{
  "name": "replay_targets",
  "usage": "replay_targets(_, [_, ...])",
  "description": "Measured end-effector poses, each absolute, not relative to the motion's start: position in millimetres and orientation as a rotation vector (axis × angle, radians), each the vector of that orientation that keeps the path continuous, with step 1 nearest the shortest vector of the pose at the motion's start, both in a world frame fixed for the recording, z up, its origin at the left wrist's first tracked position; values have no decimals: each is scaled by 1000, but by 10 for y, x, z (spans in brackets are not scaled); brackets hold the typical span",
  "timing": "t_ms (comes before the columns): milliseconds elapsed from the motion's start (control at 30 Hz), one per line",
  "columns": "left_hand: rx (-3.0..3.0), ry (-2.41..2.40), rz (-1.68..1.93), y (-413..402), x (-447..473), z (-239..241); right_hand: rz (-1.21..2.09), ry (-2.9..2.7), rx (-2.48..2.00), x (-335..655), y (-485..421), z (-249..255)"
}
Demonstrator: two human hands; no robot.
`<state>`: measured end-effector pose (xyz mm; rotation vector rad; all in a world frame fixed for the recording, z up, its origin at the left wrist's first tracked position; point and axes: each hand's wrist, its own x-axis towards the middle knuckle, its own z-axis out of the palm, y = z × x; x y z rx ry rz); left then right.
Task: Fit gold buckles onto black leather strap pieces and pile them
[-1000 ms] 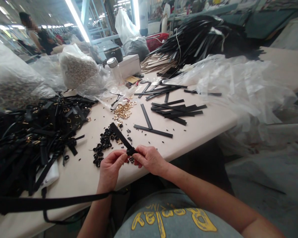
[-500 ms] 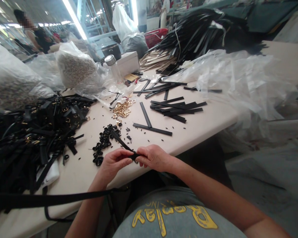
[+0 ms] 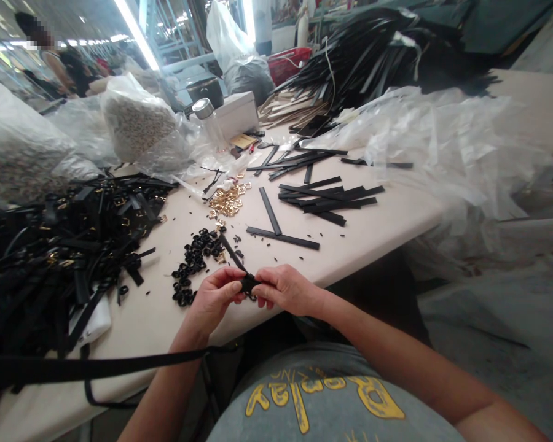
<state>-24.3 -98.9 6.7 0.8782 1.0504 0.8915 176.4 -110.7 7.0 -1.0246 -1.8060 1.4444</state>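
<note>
My left hand [image 3: 215, 297] and my right hand [image 3: 283, 288] meet at the near edge of the table [image 3: 387, 215], both pinched on one end of a black strap [image 3: 233, 255]. The strap slants up and to the left from my fingers, over a small heap of black loops [image 3: 194, 263]. A dark loop piece sits on the strap between my fingertips. A pile of gold buckles [image 3: 227, 201] lies beyond the loops. Loose black straps [image 3: 322, 201] lie to the right of it.
A big heap of black straps with gold buckles [image 3: 59, 245] fills the left side. Plastic bags of small parts [image 3: 138, 126] stand behind it, with a jar [image 3: 208, 123] and a white box [image 3: 237, 113]. Crumpled clear plastic [image 3: 447, 153] covers the right. A person sits far left.
The strap's far end has dropped lower and swung slightly toward me. My hands have stayed together at the table edge, still pinching its end.
</note>
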Motion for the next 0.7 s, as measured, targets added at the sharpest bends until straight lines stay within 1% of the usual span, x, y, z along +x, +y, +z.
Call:
replay_targets(100, [770, 1030, 999, -1055, -175, 83, 1517, -1672, -999, 1751, -1083, 16])
replay_targets(300, [740, 1019, 1028, -1115, -155, 142, 1606, -1579, -974, 1725, -1081, -22])
replay_targets(433, [582, 1000, 1101, -1123, -143, 144, 1657, -1471, -958, 1720, -1095, -9])
replay_targets(533, [492, 991, 1108, -1128, -125, 140, 1610, -1501, -967, 1720, -1123, 31])
replay_targets(700, [466, 966, 1117, -1154, -97, 113, 1408, -1638, -1025, 1707, -1168, 105])
